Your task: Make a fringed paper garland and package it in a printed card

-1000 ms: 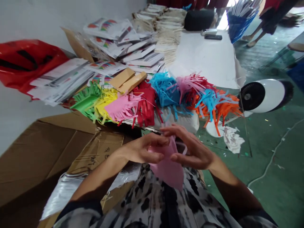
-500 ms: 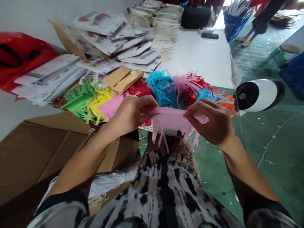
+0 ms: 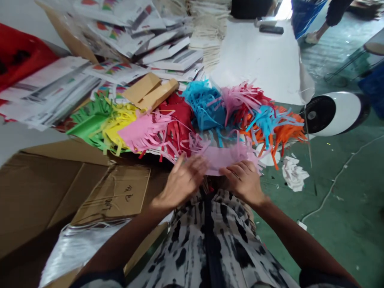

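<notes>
Pink fringed paper strip (image 3: 223,159) now lies on front edge of colored fringe pile (image 3: 207,106), no longer held up taut. R hand (image 3: 243,182): fingers spread, pressed on strip, no pinch. L hand (image 3: 183,182): open, blurred, just beside it. Cardboard box (image 3: 117,192) on L, green floor (image 3: 330,200) on R.

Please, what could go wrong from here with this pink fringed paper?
The thin fringe of the pink paper strip could tear under the right hand pressing it. Strands could also tangle with the red fringed paper beside it. The orange fringed paper seems to overhang the edge and might drop to the green floor.
</notes>
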Demonstrator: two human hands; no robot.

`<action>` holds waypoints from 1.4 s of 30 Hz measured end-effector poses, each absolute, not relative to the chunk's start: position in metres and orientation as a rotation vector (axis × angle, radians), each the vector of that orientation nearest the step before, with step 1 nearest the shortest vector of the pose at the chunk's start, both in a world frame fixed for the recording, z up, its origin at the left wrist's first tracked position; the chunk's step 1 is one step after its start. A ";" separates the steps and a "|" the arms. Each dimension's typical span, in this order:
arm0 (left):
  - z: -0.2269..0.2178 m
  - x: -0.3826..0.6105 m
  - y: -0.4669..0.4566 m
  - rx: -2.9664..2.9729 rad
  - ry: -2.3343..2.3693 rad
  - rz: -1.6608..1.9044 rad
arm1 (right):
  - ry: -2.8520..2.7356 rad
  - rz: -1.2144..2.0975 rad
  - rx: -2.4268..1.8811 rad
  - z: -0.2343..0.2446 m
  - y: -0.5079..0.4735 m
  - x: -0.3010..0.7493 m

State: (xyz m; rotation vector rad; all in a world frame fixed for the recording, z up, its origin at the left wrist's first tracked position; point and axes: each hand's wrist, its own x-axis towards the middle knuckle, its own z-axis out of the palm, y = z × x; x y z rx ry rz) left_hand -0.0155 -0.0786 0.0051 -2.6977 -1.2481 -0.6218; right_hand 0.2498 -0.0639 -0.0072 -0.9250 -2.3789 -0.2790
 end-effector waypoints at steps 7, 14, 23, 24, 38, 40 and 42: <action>-0.022 0.006 -0.060 -2.909 -1.083 -0.689 | -2.459 -0.051 -1.060 -0.014 -0.064 0.264; 0.003 -0.002 -0.048 -2.965 -1.479 -0.889 | -2.459 0.376 -1.260 0.011 -0.040 0.271; 0.005 0.004 -0.038 -2.640 -1.923 -0.875 | -2.300 0.380 -1.546 0.011 -0.025 0.258; 0.005 0.005 -0.036 -2.621 -1.943 -0.857 | -2.293 0.362 -1.573 0.010 -0.024 0.256; 0.006 0.011 -0.006 -2.637 -1.890 -0.528 | -2.296 0.131 -1.728 0.004 -0.018 0.248; 0.006 0.011 -0.005 -2.647 -1.869 -0.522 | -2.297 0.144 -1.722 0.004 -0.016 0.249; 0.005 0.011 -0.004 -2.654 -1.849 -0.524 | -2.297 0.156 -1.725 0.004 -0.014 0.249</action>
